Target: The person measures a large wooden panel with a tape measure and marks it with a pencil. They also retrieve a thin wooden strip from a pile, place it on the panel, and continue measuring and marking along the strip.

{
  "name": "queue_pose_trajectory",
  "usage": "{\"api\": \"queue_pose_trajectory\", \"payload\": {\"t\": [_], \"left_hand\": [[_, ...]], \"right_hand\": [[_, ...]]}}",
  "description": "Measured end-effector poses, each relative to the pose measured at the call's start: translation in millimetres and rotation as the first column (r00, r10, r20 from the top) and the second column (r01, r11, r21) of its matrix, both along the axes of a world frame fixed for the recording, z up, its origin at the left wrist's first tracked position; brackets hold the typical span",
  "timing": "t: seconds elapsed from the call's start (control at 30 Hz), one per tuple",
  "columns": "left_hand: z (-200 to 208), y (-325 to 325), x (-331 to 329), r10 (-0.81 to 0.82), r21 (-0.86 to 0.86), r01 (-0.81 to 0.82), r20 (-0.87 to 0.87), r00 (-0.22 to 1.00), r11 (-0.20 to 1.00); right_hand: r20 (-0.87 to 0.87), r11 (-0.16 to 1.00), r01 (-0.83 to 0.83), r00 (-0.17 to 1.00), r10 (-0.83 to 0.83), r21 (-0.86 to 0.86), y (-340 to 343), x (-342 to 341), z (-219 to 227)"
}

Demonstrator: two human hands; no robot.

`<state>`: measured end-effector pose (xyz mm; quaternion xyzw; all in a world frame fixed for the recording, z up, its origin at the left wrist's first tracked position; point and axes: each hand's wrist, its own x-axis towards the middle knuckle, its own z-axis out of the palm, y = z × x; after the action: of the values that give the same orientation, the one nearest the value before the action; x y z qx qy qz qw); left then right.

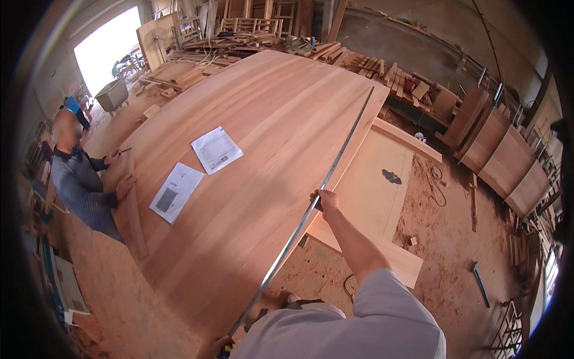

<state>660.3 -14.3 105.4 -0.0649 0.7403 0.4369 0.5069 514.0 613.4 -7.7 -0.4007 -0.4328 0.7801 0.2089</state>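
A long, straight silvery metal strip (pixel 332 170) lies slantwise along the right side of a large wooden panel (pixel 257 137). My right hand (pixel 326 200) is closed around the strip near its middle, at the panel's edge. At the lower edge, partly cut off, my left hand (pixel 210 348) is at the strip's near end. In it shows a small yellow-and-black case, which looks like a tape measure (pixel 225 351). Two printed drawing sheets, one sheet (pixel 217 149) farther and one sheet (pixel 176 192) nearer, lie flat on the panel.
A co-worker (pixel 84 173) stands at the panel's left edge, a hand on a wooden strip (pixel 136 215) and a thin dark tool in the other. A pale board (pixel 373 179) sits beneath on the right. Dark tool (pixel 480 284) on the dusty floor; timber stacks (pixel 418 90) behind.
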Motion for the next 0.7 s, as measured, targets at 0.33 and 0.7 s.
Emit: {"api": "queue_pose_trajectory", "payload": {"t": [0.33,0.7], "left_hand": [[-34.4,116.8,-62.0,-0.048,0.197,0.099,-0.25,0.967,0.975],[-34.5,87.1,-68.2,0.018,0.112,0.019,-0.316,0.948,0.993]], "right_hand": [[0.1,0.971,-0.229,0.97,0.222,0.065,-16.1,33.3,29.9],[0.206,0.875,-0.485,0.857,0.473,0.006,-74.8,84.1,-18.4]]}}
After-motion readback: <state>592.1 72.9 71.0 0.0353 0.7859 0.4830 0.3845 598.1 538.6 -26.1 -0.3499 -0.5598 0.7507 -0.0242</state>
